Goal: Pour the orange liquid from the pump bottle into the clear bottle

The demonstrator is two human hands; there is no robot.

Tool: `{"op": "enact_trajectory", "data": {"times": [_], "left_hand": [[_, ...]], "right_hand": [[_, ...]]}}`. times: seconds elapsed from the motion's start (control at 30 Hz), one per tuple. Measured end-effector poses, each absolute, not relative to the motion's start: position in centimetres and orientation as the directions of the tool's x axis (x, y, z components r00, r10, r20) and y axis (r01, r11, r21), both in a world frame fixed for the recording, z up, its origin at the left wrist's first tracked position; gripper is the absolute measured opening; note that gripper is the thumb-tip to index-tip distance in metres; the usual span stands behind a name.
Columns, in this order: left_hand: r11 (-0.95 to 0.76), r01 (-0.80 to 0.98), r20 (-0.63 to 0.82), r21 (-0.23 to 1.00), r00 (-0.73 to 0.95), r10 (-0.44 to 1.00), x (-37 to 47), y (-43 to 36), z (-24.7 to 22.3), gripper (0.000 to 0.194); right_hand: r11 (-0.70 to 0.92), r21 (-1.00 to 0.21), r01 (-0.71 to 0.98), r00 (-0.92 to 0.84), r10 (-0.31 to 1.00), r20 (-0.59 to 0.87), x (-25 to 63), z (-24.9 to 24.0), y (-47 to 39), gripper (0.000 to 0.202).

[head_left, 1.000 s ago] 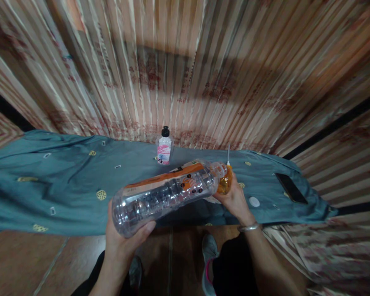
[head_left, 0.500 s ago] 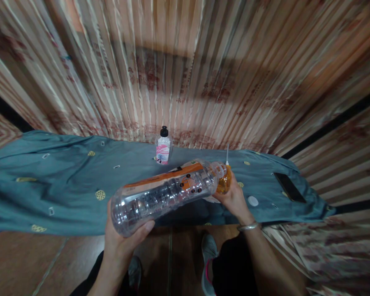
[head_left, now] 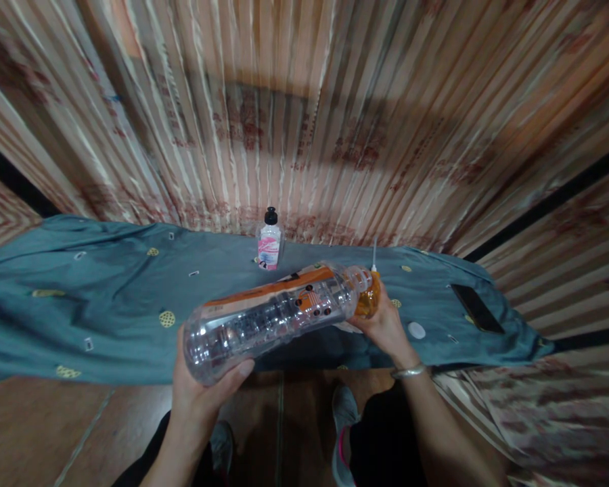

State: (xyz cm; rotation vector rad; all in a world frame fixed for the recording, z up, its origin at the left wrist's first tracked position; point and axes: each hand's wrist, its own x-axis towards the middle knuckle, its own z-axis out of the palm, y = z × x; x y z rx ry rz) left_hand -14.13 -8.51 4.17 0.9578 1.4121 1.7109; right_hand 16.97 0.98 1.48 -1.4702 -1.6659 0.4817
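Note:
A large clear plastic bottle (head_left: 268, 325) with an orange label lies tilted across the middle of the view, its mouth pointing right and slightly up. My left hand (head_left: 203, 385) is wrapped around its base end. At the bottle's mouth is a smaller container of amber liquid (head_left: 368, 299), and my right hand (head_left: 386, 321) grips it from the right. The big bottle's neck overlaps that container, so I cannot tell whether they touch. A thin white tube (head_left: 374, 256) stands up behind the neck. Something pale shows under my right hand, mostly hidden.
A small bottle (head_left: 269, 249) with a black cap and pink label stands at the back of the blue-green cloth (head_left: 116, 291). To the right lie a round white lid (head_left: 416, 330) and a black phone (head_left: 476, 308). Striped curtains (head_left: 294, 122) hang behind.
Both hands and the two containers they hold stay nearly in place. The view shifts very slightly; nothing is taken hold of or let go.

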Motion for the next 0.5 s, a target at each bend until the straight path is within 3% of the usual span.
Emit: {"op": "enact_trajectory", "data": {"times": [0.2, 0.5], "left_hand": [[-0.160, -0.147, 0.077, 0.976, -0.458, 0.886, -13.99, -8.82, 4.77, 0.085], [-0.115, -0.151, 0.035, 0.982, -0.455, 0.890, -14.16, -9.13, 4.76, 0.100]], "right_hand": [[0.251, -0.744, 0.619, 0.034, 0.938, 0.345, 16.68, 1.66, 0.97, 0.100], [0.255, -0.744, 0.618, 0.040, 0.934, 0.354, 16.73, 1.58, 0.93, 0.096]]}}
